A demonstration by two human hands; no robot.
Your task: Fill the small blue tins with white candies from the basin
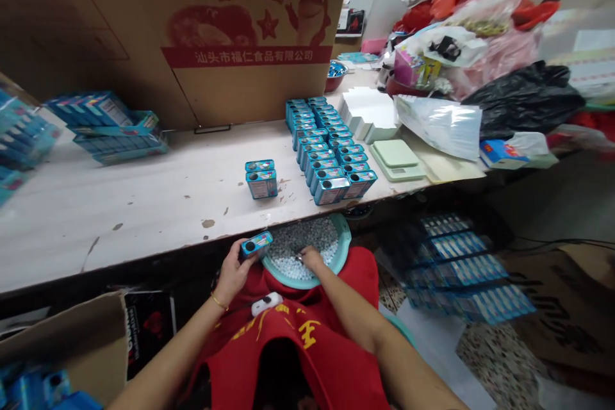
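Note:
My left hand (234, 274) is wrapped round a small blue tin (256, 243) with a dark round spot on its top, held just left of a basin. The turquoise basin (344, 245) rests on my lap, filled with small white pellets (293, 266). Inside it, my right hand (312, 258) is closed on a small metallic thing too little to make out, its tip among the pellets. Two blue tins (262, 184) stand on the white table (158, 205) in front of me. Further right, several more tins (331, 191) stand in two rows.
Behind the table rises a large carton (259, 93). Right of the rows lie a pale green scale (396, 155), white cards (369, 109) and plastic bags (523, 96). Packed blue trays (110, 134) sit at left; stacked blue packs (461, 262) are at lower right.

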